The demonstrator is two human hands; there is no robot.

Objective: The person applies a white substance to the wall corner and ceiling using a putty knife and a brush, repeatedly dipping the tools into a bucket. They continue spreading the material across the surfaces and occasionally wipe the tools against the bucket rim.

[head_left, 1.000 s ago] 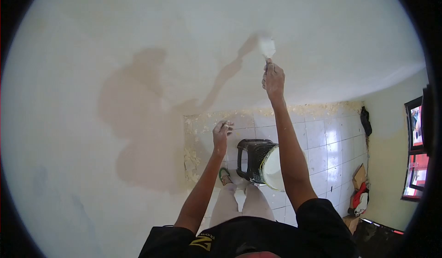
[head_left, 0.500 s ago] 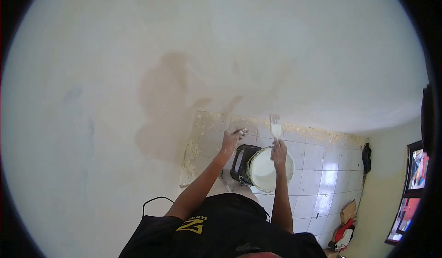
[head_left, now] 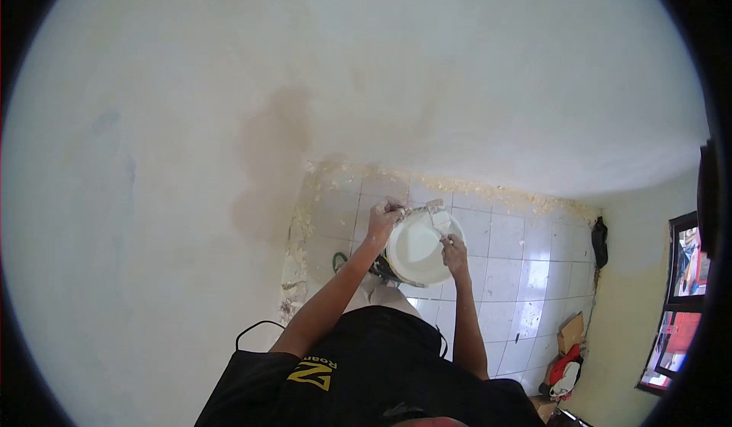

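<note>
Bucket [head_left: 415, 250] between both hands, seemingly touching each

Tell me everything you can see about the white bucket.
The bucket is round and open-topped, white inside with a pale rim, seemingly full of white paste. It sits below the person, above the tiled floor, on something dark. The left hand grips its rim; the right hand holds a scraper over its opening.
</note>
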